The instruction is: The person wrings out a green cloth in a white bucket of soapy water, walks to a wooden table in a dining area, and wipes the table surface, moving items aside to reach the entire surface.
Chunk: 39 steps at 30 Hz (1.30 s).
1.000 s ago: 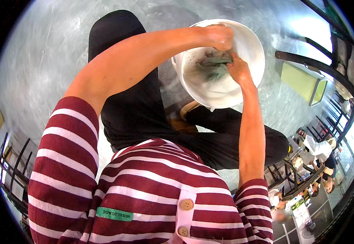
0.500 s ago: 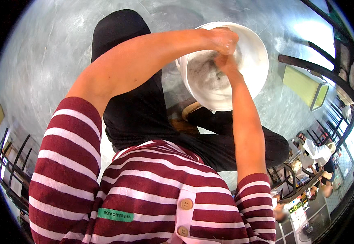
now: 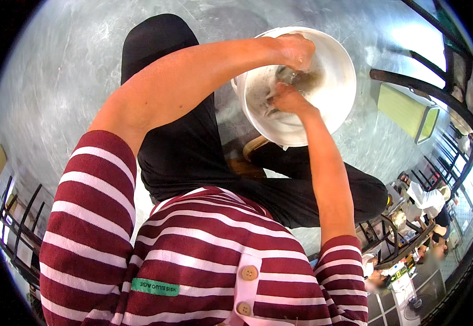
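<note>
A white bucket [image 3: 334, 81] stands on the floor in front of my bent legs, with greyish, foamy liquid in its bottom. My left hand [image 3: 298, 51] is closed in a fist near the far side of its opening. Lower and nearer, my right hand [image 3: 290, 99] has its fingers curled together inside the bucket, down at the liquid. Between the hands shows a dark grey, wet-looking patch [image 3: 286, 74], blurred; I cannot tell whether it is cloth or liquid. What either fist holds is hidden.
Grey floor [image 3: 73, 70] spreads around the bucket. A pale green bin [image 3: 405, 111] lies to the right beside dark curved furniture legs [image 3: 418, 81]. Other people and chairs are at the lower right; black metal frames [image 3: 22, 228] stand at the left.
My right hand has moved nearer to me and a little left, away from my left hand. My left hand has shifted only slightly.
</note>
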Available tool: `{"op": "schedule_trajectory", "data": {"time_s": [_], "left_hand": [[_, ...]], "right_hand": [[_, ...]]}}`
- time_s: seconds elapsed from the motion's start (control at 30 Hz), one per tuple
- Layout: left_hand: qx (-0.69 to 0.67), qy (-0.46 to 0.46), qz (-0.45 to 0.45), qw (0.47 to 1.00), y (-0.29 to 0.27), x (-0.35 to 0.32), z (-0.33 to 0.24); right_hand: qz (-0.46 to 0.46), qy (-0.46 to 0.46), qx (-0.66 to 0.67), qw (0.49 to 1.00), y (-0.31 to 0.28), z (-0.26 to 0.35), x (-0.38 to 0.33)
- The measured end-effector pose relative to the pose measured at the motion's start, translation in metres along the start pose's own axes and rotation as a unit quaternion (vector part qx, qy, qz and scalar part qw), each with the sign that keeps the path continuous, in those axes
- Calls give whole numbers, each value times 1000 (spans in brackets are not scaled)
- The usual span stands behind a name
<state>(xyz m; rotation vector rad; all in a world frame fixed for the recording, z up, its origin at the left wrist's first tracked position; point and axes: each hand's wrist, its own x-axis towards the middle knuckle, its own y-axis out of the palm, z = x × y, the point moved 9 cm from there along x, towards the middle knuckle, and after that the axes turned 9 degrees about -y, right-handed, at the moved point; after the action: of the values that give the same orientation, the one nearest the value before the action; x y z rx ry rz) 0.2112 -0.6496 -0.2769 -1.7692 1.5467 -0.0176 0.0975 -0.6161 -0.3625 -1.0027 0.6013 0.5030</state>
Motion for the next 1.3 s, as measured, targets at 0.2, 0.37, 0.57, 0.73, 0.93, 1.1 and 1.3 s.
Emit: {"op": "schedule_trajectory", "data": {"time_s": [0.2,0.37,0.57,0.73,0.93,1.1,1.3], "left_hand": [[5,9,30,999,0,-5,-2],[1,75,46,996,11,7,-1],[0,57,40,998,13,8,1],[-3,32,23,999,3,2,8],[-7,30,31,999,14,9,5],[-23,-3,16,1000,5,3,10],[-145,-82,40,985,13,8,4]], "right_hand": [[-129,99,214,963,-90,-17,-69],[-334,106,201,915,-159,9,-142],[-385,126,127,905,-155,-7,-126],[-298,122,52,945,-75,-70,-10],[-208,13,34,978,29,-98,56],[-107,207,30,972,-27,-73,3],[-172,-11,139,975,-29,-47,-8]]}}
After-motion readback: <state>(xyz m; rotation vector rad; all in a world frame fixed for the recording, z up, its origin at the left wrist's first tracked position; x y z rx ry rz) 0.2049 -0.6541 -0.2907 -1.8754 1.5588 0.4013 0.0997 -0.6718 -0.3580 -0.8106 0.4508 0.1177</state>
